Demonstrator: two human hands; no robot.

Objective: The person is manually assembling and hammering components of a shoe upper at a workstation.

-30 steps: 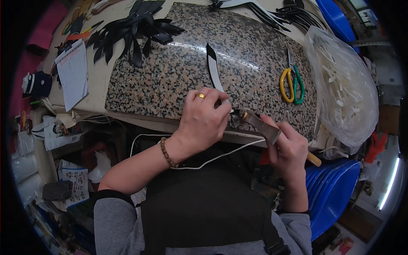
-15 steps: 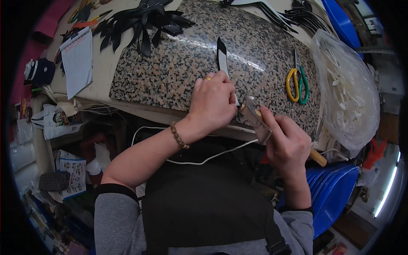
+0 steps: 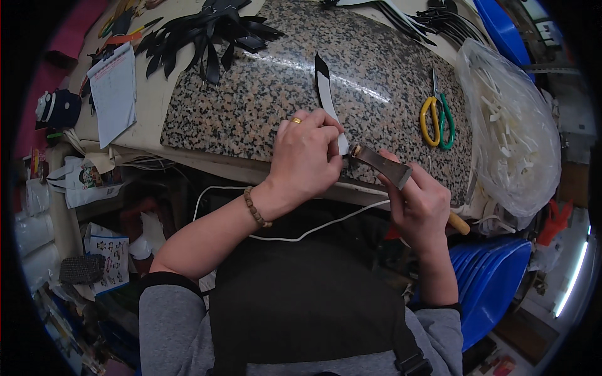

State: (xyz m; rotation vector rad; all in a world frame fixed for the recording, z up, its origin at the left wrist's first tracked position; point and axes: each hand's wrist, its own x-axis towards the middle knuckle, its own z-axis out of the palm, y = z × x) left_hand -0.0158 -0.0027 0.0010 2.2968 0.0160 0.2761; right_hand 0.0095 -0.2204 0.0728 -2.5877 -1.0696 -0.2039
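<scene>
A narrow curved strip [image 3: 325, 94], white with a black far end, lies on the speckled granite slab [image 3: 232, 113]. My left hand [image 3: 306, 153], wearing a ring and a beaded bracelet, has its fingers closed on the strip's near part and partly covers it. In my right hand [image 3: 420, 203] is a hammer, gripped by its wooden handle [image 3: 459, 224]. The hammer's dark metal head [image 3: 382, 166] slants beside the strip's near end, at the slab's front edge; whether it touches the strip I cannot tell.
Scissors [image 3: 437, 122] with yellow and green handles lie on the slab's right. Beyond them sits a clear plastic bag [image 3: 520, 138] of white pieces. Black strips [image 3: 213, 37] are heaped at the far left, near a notepad [image 3: 114, 94]. Blue plastic trays [image 3: 489, 282] stack below right.
The hammer head has swung so that its dark face shows more, and my right hand has shifted slightly left. My left hand and the strip have moved a little left.
</scene>
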